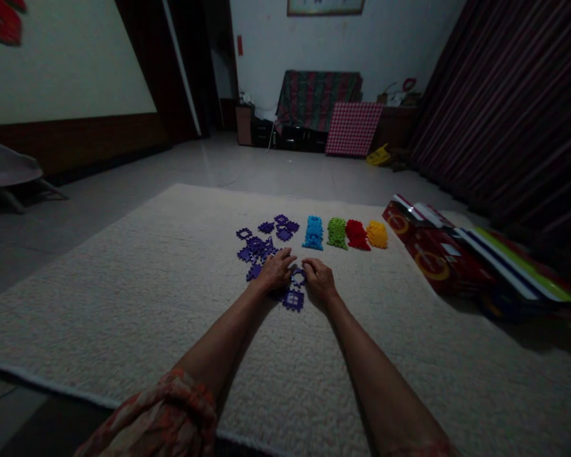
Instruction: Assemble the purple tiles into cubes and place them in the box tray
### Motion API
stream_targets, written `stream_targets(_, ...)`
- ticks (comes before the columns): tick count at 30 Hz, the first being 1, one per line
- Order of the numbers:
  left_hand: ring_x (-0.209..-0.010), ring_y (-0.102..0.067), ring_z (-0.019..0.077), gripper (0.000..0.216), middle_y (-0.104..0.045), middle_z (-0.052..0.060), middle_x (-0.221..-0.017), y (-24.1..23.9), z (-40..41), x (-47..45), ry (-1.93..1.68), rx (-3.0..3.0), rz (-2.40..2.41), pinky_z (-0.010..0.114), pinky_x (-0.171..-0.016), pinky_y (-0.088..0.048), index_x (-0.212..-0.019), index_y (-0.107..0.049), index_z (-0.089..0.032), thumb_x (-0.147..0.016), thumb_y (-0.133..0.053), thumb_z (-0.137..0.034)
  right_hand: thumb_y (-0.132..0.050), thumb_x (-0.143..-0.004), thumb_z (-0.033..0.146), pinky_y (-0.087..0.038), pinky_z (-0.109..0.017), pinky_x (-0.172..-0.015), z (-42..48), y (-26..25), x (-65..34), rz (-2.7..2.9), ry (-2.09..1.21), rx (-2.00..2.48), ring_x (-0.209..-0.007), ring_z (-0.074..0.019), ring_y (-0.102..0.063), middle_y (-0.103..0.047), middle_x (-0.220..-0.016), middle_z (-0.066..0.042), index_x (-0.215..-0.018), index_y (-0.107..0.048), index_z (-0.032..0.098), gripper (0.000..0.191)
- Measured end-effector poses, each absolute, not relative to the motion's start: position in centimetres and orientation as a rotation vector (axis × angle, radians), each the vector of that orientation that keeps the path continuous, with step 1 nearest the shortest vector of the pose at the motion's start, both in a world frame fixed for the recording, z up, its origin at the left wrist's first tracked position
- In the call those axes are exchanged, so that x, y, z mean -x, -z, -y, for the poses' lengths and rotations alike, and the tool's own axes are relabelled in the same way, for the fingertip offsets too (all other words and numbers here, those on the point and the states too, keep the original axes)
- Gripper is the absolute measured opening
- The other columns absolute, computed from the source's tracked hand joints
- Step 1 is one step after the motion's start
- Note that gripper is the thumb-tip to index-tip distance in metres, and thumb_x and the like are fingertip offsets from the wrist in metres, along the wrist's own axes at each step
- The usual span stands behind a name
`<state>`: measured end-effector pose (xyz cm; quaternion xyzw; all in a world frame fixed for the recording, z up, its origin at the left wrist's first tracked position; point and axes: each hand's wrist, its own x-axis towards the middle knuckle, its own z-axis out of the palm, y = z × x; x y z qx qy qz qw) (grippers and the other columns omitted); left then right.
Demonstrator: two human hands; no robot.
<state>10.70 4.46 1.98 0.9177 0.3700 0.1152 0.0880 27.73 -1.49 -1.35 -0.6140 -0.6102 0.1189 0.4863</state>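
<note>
Four single-colour piles (356, 235) stand grouped beyond the right hand (319, 278); purple pieces (254, 244) lie loose around the left hand (276, 271); neither hand's grip can be told.

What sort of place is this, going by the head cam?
Probably a room in a home, perhaps a living room: a pale floor mat with notched purple pieces on it, a long dark curtain along one side, and a framed picture on the far wall.
</note>
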Motion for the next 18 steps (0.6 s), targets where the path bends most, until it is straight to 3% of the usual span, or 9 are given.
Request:
stream_targets(8, -0.142, -0.043, 0.0279, 0.038, -0.06, 0.008, -0.143, -0.9, -3.1, -11.1, -0.399, -2.81, -0.977, 0.051, -0.112, -0.038, -0.128, -0.066, -0.024, -0.101, -0.047, -0.045, -0.046, -0.087, 0.034, -0.051, -0.038, -0.09, 1.5, 1.4, -27.9, 1.387, -0.343, 1.482, -0.093, -0.0241, -0.068, -0.076, -0.097, -0.011, -0.09, -0.072, 0.019, 0.031)
stream_targets(13, -0.146, -0.036, 0.0345, 0.053, -0.054, 0.009, -0.15, -0.2, -3.4, -11.0, -0.374, -2.786, -0.969, 0.058, -0.115, -0.032, -0.137, -0.06, -0.026, -0.094, -0.058, -0.055, -0.046, -0.087, 0.038, -0.051, -0.035, -0.088, 1.6, 1.3, -27.8, 1.322, -0.404, 1.455, -0.092, -0.0232, -0.068, -0.076, -0.096, -0.01, -0.089, -0.072, 0.019, 0.032)
stream_targets(18, -0.148, -0.032, 0.035, 0.055, -0.051, 0.007, -0.153, 0.0, -4.2, -10.6, -0.288, -2.762, -0.915, 0.059, -0.117, -0.029, -0.14, -0.057, -0.028, -0.09, -0.063, -0.05, -0.044, -0.088, 0.042, -0.052, -0.033, -0.076, 1.5, 1.5, -28.0, 1.221, -0.495, 1.419, -0.082, -0.0219, -0.068, -0.074, -0.093, -0.009, -0.09, -0.07, 0.018, 0.036)
